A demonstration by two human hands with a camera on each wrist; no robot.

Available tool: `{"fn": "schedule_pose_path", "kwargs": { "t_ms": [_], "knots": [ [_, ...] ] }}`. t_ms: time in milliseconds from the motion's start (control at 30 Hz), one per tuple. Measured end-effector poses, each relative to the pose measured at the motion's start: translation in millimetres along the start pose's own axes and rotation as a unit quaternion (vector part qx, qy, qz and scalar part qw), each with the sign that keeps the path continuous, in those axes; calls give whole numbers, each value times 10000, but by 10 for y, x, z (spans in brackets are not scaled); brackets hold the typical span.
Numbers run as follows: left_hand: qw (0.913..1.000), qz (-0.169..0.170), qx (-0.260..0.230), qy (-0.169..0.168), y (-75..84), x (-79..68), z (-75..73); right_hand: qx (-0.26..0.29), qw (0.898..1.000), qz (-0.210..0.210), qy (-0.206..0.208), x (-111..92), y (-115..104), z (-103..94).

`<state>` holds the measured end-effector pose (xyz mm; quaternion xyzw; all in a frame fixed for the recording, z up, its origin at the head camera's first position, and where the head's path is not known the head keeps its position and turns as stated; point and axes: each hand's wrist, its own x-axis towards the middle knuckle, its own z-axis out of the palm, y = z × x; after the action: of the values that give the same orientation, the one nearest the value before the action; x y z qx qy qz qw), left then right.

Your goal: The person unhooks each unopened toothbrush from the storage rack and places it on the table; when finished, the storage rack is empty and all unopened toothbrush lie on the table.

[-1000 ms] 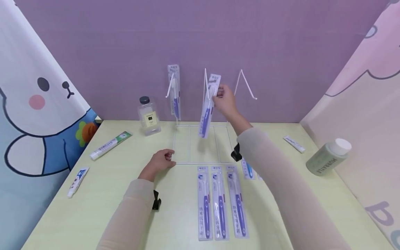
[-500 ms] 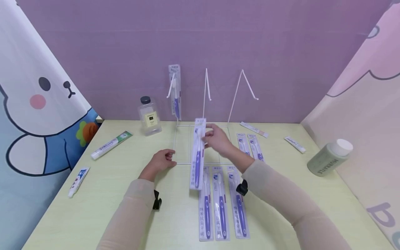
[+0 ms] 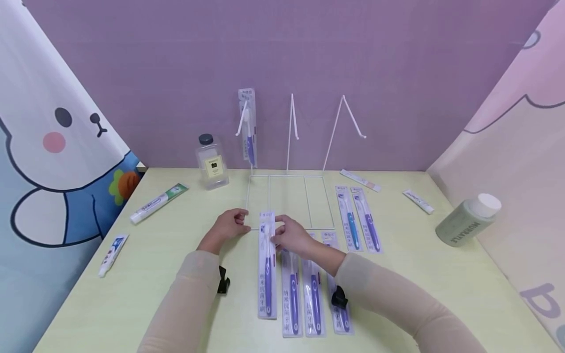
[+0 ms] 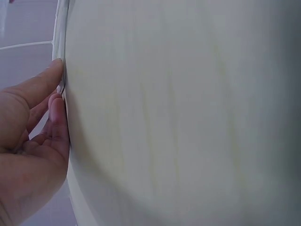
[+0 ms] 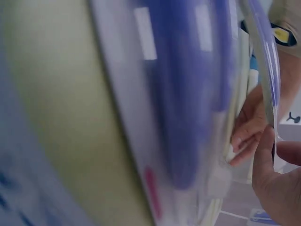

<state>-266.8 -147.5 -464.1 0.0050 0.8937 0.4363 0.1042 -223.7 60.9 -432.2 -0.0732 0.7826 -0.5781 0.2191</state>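
Observation:
My left hand pinches the front left corner of a white wire rack with thumb and curled fingers; the left wrist view shows that hand at the rack's edge. My right hand pinches a packaged purple toothbrush by the upper right edge of its pack, in front of the rack. Close to its right lie several packaged toothbrushes in a row, partly covered by my right hand and forearm. Another packaged toothbrush hangs on the rack's left hook. The middle and right hooks carry nothing.
Two packaged toothbrushes and a thin tube lie right of the rack. A clear bottle, a green-ended toothpaste tube and a small tube are left. A green bottle and small tube lie right.
My right hand has brought the toothbrush from beside the middle hook down and toward me, to the left of the row on the table. My left hand has stayed at the rack's corner.

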Motion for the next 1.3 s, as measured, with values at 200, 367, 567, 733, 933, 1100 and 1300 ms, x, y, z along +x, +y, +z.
{"fn": "schedule_pose_path", "kwargs": {
  "t_ms": [200,367,567,733,933,1100,1300],
  "knots": [
    [10000,70,18,-11,9,29,-13,5,9998,183,-15,21,88,72],
    [10000,64,28,23,27,48,-38,-547,9980,330,-32,40,80,103],
    [9999,110,25,-15,42,45,-48,-1748,9826,624,-21,58,63,166],
    [10000,68,37,12,64,28,-64,-2106,9749,723,-92,32,28,200],
    [10000,85,11,47,65,19,-79,-2380,9691,630,-185,-32,-29,174],
    [10000,81,28,5,32,4,-61,-2453,9671,624,-258,-77,-139,13],
    [10000,60,25,-62,2,9,-11,-2965,9543,192,335,11,-136,-526]
  ]
}}
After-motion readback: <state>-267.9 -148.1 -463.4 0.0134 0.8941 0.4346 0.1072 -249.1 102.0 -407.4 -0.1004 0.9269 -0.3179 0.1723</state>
